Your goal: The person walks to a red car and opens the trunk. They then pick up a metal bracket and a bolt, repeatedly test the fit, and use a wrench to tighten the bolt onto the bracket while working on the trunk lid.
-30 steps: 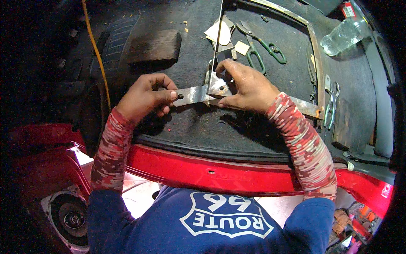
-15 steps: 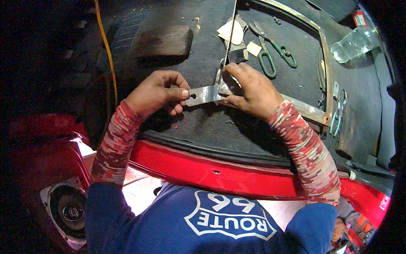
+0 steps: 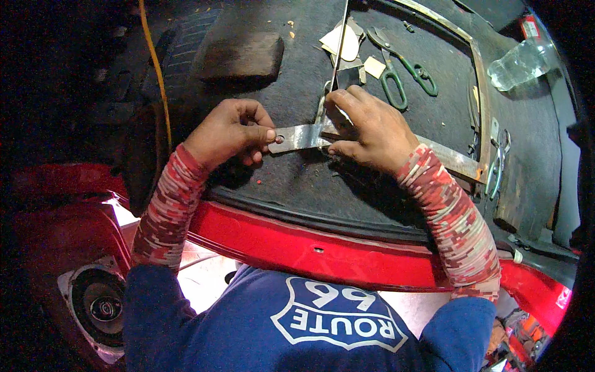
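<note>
My left hand [image 3: 237, 133] pinches the rounded end of a flat metal strip [image 3: 299, 138] between thumb and fingers. Something skin-coloured, likely a fingertip, shows through the hole near that end. The strip's other end meets the near left corner of a thin metal frame [image 3: 455, 163]. Over this corner lies my right hand [image 3: 372, 129], its thumb and fingers closed around the metal there. Part of the joint is hidden beneath the right palm. Just beyond the right hand's fingers sits a small dark block [image 3: 348, 77].
Green-handled shears [image 3: 396, 74] and pale paper pieces [image 3: 342, 44] lie within the frame. Pliers [image 3: 497, 162] and a clear plastic bottle [image 3: 518, 64] are at the right. A wooden block [image 3: 243, 57] and a yellow cord [image 3: 156, 68] are at the left. A red body edge [image 3: 310, 253] runs in front.
A fingertip-like shape now shows in the strip's hole, which was dark before. The strip's left end has shifted slightly leftward. My right hand keeps its hold on the corner.
</note>
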Tool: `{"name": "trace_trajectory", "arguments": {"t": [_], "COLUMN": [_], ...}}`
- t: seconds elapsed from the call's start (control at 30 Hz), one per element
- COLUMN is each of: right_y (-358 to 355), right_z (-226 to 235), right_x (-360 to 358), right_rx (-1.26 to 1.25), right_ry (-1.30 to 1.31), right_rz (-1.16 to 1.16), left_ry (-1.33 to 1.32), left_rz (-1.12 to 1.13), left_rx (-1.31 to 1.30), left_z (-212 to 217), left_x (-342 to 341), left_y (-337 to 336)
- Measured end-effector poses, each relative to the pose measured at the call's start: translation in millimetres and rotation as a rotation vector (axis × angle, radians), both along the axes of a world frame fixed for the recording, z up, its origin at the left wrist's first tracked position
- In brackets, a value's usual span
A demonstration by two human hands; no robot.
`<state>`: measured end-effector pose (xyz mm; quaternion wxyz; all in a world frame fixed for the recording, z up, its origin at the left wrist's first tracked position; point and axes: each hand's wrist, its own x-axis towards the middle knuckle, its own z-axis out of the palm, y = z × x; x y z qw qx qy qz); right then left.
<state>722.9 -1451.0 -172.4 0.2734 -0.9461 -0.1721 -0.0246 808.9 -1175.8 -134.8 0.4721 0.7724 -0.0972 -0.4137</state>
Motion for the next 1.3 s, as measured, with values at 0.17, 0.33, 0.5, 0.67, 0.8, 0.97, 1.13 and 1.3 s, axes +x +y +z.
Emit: {"name": "trace_trajectory", "arguments": {"t": [0.17, 0.33, 0.5, 0.67, 0.8, 0.97, 1.13, 1.3], "right_y": [0.1, 2.3, 1.2, -0.8, -1.8, -2.9, -3.3, -1.3], "right_z": [1.2, 2.6, 2.6, 0.5, -6.5, -13.3, -9.0, -8.6], "right_x": [-0.9, -1.9, 0.8, -1.0, 1.1, 7.9, 7.6, 6.7], "right_rx": [-0.010, -0.038, -0.041, -0.029, 0.078, 0.259, 0.253, 0.318], "right_ry": [0.015, 0.008, 0.039, 0.021, -0.004, -0.018, 0.158, 0.069], "right_rz": [0.000, -0.009, 0.013, 0.013, 0.004, -0.022, -0.114, -0.058], "left_ry": [-0.084, -0.211, -0.468, -0.547, -0.629, -0.651, -0.672, -0.605], "left_rz": [0.004, -0.021, -0.123, -0.166, -0.172, -0.162, -0.188, -0.171], "left_rx": [0.021, -0.001, -0.018, 0.074, 0.064, 0.054, 0.022, 0.095], "left_z": [-1.0, -4.2, -4.9, -2.5, -3.8, -6.1, -6.2, -4.9], "left_x": [-3.5, -11.3, -18.4, -24.6, -23.4, -21.6, -20.3, -20.6], "left_y": [-1.3, 3.3, 5.9, 4.0, 1.3, 1.4, 1.5, 2.3]}}
